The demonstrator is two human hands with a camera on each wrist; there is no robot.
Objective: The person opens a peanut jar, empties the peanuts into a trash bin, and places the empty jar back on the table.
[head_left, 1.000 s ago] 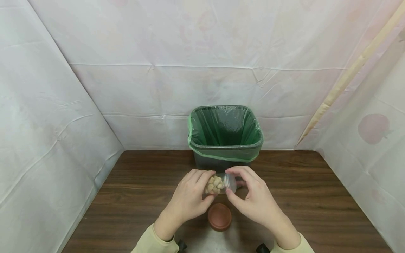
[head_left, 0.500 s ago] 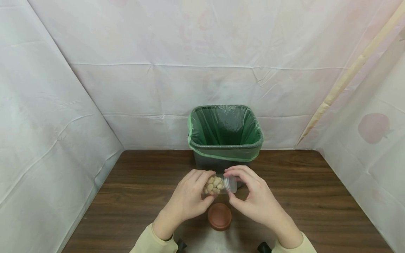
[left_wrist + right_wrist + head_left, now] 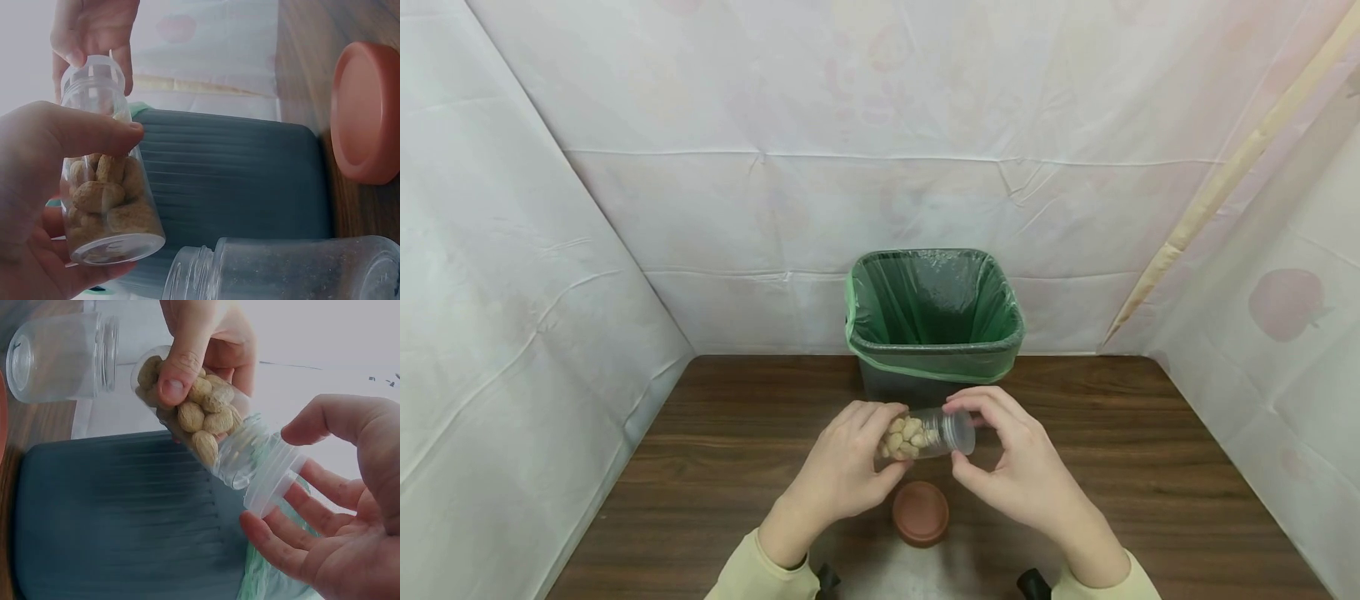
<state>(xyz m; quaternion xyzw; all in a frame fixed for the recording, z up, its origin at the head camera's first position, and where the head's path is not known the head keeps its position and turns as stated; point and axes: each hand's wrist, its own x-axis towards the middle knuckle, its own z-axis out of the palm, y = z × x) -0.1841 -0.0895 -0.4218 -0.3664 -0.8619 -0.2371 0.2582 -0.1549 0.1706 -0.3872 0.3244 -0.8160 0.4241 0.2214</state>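
Note:
My left hand (image 3: 842, 462) grips a clear jar (image 3: 109, 206) of peanuts in their shells (image 3: 206, 412), its fingers and thumb wrapped round the body. The jar lies on its side in the head view, mouth toward my right hand (image 3: 1018, 467). A translucent lid (image 3: 272, 478) sits at the jar's mouth, and my right thumb and fingers hold it by the rim. In the right wrist view the lid is at the end of the threaded neck. Below the jar in the head view is a reddish-brown round dish-like piece (image 3: 921, 513).
Behind the hands stands a dark bin (image 3: 925, 387) lined with a green bag (image 3: 936, 317). A second clear jar (image 3: 59, 359), with no contents showing, stands beside it in the wrist views. White printed cloth (image 3: 790, 208) surrounds the brown wooden table (image 3: 737, 433).
My right hand and the lid have shifted to the right, away from my left hand. More of the jar's neck shows between the hands. My left hand has barely moved.

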